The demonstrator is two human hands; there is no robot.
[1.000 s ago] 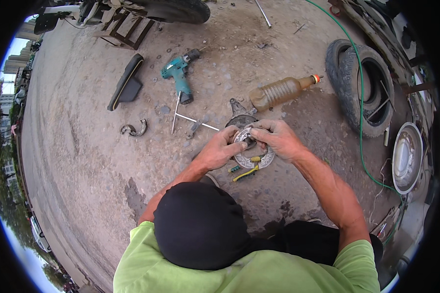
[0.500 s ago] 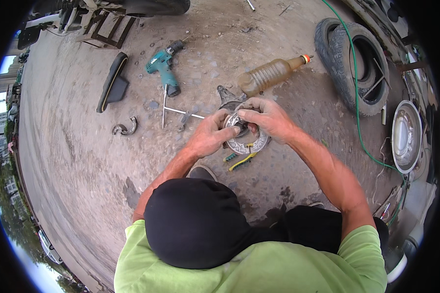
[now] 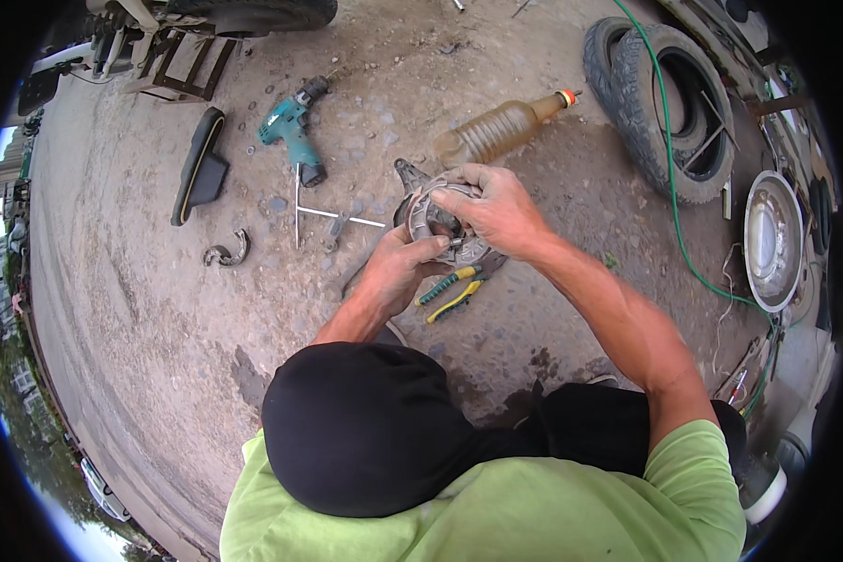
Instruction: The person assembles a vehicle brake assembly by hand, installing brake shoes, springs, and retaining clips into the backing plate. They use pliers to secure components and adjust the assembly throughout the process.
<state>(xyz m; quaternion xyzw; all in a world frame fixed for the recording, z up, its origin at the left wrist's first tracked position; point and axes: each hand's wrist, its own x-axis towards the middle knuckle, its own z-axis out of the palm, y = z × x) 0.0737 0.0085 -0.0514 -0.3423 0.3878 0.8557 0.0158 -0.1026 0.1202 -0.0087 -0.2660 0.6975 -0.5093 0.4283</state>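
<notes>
Both my hands work on a grey metal drum-brake assembly. Its curved brake shoes (image 3: 420, 219) stand tilted over the brake backing plate (image 3: 408, 180), whose pointed lug sticks out on the far side. My left hand (image 3: 393, 270) grips the near left edge, thumb on top. From the right, my right hand (image 3: 498, 211) curls its fingers over the far edge of the shoes, its thumb pressing toward the middle. The fingers hide part of the assembly's centre. Just nearer on the ground lie pliers (image 3: 451, 296) with green and yellow handles, their jaws partly under the assembly.
A T-handle wrench (image 3: 332, 216), a teal cordless drill (image 3: 290, 133), a loose brake shoe (image 3: 231, 251) and a black seat-like part (image 3: 199, 169) lie left. Beyond is a brown plastic bottle (image 3: 501, 131). Tyres (image 3: 639, 112), a green hose (image 3: 671, 178) and a round metal dish (image 3: 774, 242) are right.
The brake shoes have tipped from facing up to a steeper tilt. My left hand has moved lower on the assembly's near left edge. More of the pliers shows now.
</notes>
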